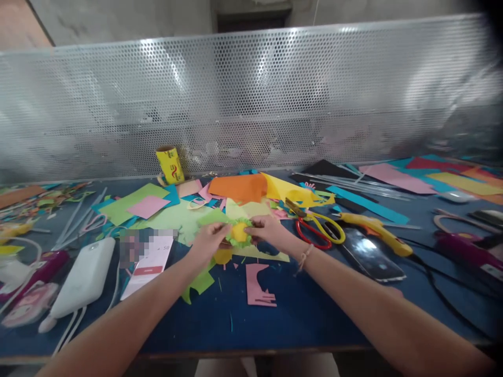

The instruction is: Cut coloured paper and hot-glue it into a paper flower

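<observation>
Head view, only one: both bare hands meet mid-table, over the paper scraps. Left hand [212,235] has fingers bent in, thumb and fingertips pinched on the left edge of a frilly green piece with a yellow middle [239,232]; right hand [272,230], string bracelet [304,256] at the wrist, pinches the same piece from the right, fingers curled. So the piece sits between the two hands, held up at the centre of the blue table [204,330]. Just below it, a yellow scrap [223,256]; nearer the person, a notched pink piece [256,283] lies flat. Behind the hands: orange sheet [239,187], yellow sheet [285,188] touching it. Right of the right hand: scissors [295,208], red and yellow handles, then a yellow glue gun [373,228] beside a dark phone [369,256]. Left side: pink square [148,207] on green sheet [118,209], partly blurred-out card [151,267], white power bank [84,275]. Yellow roll [170,165] near the perforated metal panel [236,78] at back.
</observation>
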Demonstrator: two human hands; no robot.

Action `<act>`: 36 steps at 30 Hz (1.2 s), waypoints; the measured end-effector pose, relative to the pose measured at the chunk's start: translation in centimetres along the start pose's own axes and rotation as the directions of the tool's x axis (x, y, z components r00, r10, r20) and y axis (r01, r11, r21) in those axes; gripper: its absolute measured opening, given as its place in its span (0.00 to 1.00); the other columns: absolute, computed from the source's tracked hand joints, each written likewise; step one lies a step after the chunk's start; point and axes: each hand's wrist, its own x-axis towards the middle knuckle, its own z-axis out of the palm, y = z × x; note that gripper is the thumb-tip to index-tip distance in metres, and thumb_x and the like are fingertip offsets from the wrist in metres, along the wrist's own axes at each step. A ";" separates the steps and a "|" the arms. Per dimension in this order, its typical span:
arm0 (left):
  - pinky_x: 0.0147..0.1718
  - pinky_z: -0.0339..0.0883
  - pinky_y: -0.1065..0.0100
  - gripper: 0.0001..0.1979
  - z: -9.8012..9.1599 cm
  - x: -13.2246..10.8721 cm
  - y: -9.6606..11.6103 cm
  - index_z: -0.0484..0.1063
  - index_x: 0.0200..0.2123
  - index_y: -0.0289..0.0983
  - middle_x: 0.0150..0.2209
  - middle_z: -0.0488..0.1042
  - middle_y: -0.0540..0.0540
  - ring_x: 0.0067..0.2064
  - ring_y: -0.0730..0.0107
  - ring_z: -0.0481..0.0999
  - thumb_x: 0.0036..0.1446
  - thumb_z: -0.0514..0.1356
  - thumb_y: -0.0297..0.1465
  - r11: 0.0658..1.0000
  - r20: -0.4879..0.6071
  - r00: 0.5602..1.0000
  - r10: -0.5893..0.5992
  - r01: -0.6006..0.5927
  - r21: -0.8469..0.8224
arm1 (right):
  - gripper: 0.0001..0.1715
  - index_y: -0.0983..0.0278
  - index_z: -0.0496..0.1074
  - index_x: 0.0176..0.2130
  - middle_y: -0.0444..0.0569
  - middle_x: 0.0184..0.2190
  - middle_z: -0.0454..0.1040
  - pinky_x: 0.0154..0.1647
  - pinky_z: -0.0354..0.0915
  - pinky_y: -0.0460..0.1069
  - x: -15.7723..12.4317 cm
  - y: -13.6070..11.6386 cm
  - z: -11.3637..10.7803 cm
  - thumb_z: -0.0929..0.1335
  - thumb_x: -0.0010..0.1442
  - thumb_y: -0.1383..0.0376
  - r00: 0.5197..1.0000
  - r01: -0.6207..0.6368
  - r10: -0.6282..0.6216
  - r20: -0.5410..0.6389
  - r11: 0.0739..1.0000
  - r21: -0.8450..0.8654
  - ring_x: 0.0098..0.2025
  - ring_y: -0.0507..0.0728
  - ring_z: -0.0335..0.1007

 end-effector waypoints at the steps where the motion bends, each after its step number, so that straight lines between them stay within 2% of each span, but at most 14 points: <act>1: 0.29 0.69 0.68 0.18 -0.1 0.1 -0.3 0.68 0.25 0.33 0.23 0.68 0.49 0.25 0.74 0.68 0.44 0.61 0.44 1.000 0.015 1.000 0.003 -0.004 0.027 | 0.16 0.66 0.65 0.22 0.41 0.17 0.66 0.22 0.65 0.43 0.0 0.2 0.0 0.73 0.42 0.59 1.000 -0.004 0.004 0.005 1.000 -0.007 0.20 0.48 0.66; 3: 0.28 0.69 0.68 0.17 -0.2 0.1 -0.7 0.68 0.25 0.33 0.24 0.67 0.49 0.25 0.75 0.67 0.46 0.60 0.43 0.997 0.037 0.999 0.006 -0.008 0.071 | 0.15 0.66 0.67 0.25 0.41 0.18 0.67 0.22 0.65 0.43 -0.1 0.4 -0.2 0.74 0.40 0.61 0.999 -0.040 0.040 -0.008 0.998 0.039 0.20 0.47 0.65; 6: 0.27 0.69 0.70 0.17 -0.3 0.1 -1.1 0.68 0.25 0.33 0.24 0.67 0.49 0.25 0.75 0.67 0.49 0.57 0.43 0.992 0.005 1.000 0.020 -0.021 0.123 | 0.19 0.65 0.69 0.31 0.41 0.21 0.69 0.25 0.67 0.44 -0.5 0.4 -0.3 0.75 0.38 0.62 0.988 -0.130 0.146 -0.053 0.963 0.238 0.22 0.47 0.66; 10: 0.27 0.68 0.71 0.15 -0.4 -0.1 -1.3 0.68 0.26 0.34 0.25 0.66 0.50 0.26 0.74 0.67 0.50 0.57 0.42 0.991 -0.065 0.997 0.048 -0.039 0.130 | 0.18 0.66 0.67 0.28 0.41 0.20 0.69 0.29 0.67 0.44 -0.9 0.6 0.0 0.75 0.38 0.62 0.982 -0.178 0.186 0.017 0.908 0.378 0.24 0.47 0.68; 12: 0.27 0.67 0.71 0.15 -0.4 -0.2 -1.3 0.68 0.26 0.34 0.25 0.66 0.50 0.26 0.75 0.68 0.50 0.57 0.42 0.992 -0.094 0.994 0.055 -0.044 0.121 | 0.18 0.66 0.66 0.27 0.40 0.21 0.68 0.28 0.67 0.44 -1.1 0.6 0.4 0.75 0.37 0.63 0.985 -0.152 0.171 -0.013 0.905 0.398 0.23 0.46 0.67; 16: 0.27 0.67 0.72 0.15 -0.3 -0.4 -1.4 0.68 0.26 0.34 0.24 0.67 0.51 0.26 0.75 0.68 0.49 0.59 0.42 0.998 -0.096 0.995 0.021 -0.015 0.057 | 0.15 0.66 0.66 0.27 0.39 0.21 0.68 0.28 0.66 0.44 -1.5 0.3 1.0 0.73 0.40 0.64 0.985 -0.113 0.153 -0.083 0.923 0.368 0.23 0.46 0.67; 21: 0.28 0.65 0.72 0.16 -0.4 -0.6 -1.7 0.72 0.35 0.35 0.29 0.72 0.49 0.30 0.73 0.71 0.46 0.62 0.39 1.000 -0.100 0.995 -0.007 0.004 -0.024 | 0.09 0.66 0.68 0.26 0.39 0.20 0.67 0.29 0.66 0.44 -1.9 0.0 1.2 0.71 0.44 0.65 0.988 -0.130 0.146 -0.051 0.963 0.235 0.23 0.46 0.66; 24: 0.29 0.64 0.72 0.14 -0.4 -0.6 -1.8 0.73 0.33 0.34 0.27 0.73 0.48 0.30 0.73 0.71 0.47 0.62 0.39 1.000 -0.082 0.997 0.013 -0.012 0.007 | 0.07 0.67 0.70 0.26 0.41 0.21 0.68 0.32 0.67 0.45 -2.1 0.0 1.2 0.70 0.46 0.65 0.993 -0.113 0.118 -0.017 0.979 0.172 0.24 0.46 0.65; 29: 0.22 0.58 0.76 0.13 -0.5 -0.7 -1.9 0.73 0.31 0.34 0.23 0.70 0.50 0.24 0.79 0.66 0.49 0.60 0.39 0.998 -0.135 0.989 0.066 -0.063 0.022 | 0.16 0.65 0.69 0.38 0.45 0.30 0.71 0.38 0.68 0.48 -2.4 -0.1 1.3 0.69 0.47 0.65 0.996 -0.077 0.087 -0.023 0.952 0.298 0.31 0.49 0.69; 32: 0.18 0.53 0.77 0.13 -0.5 -0.7 -2.0 0.72 0.31 0.34 0.22 0.69 0.51 0.20 0.82 0.60 0.50 0.59 0.39 0.997 -0.159 0.985 0.069 -0.064 0.038 | 0.14 0.65 0.68 0.35 0.44 0.29 0.70 0.37 0.69 0.48 -2.5 -0.3 1.6 0.70 0.45 0.63 0.997 -0.079 0.081 0.006 0.954 0.288 0.32 0.49 0.68; 36: 0.20 0.57 0.77 0.13 -0.2 -1.0 -1.7 0.71 0.30 0.35 0.23 0.68 0.52 0.21 0.81 0.63 0.49 0.60 0.40 1.000 -0.136 0.990 0.030 -0.030 0.000 | 0.09 0.65 0.65 0.28 0.41 0.25 0.66 0.34 0.68 0.46 -2.4 -0.4 1.7 0.69 0.47 0.63 0.999 -0.053 0.053 0.006 0.984 0.173 0.28 0.47 0.65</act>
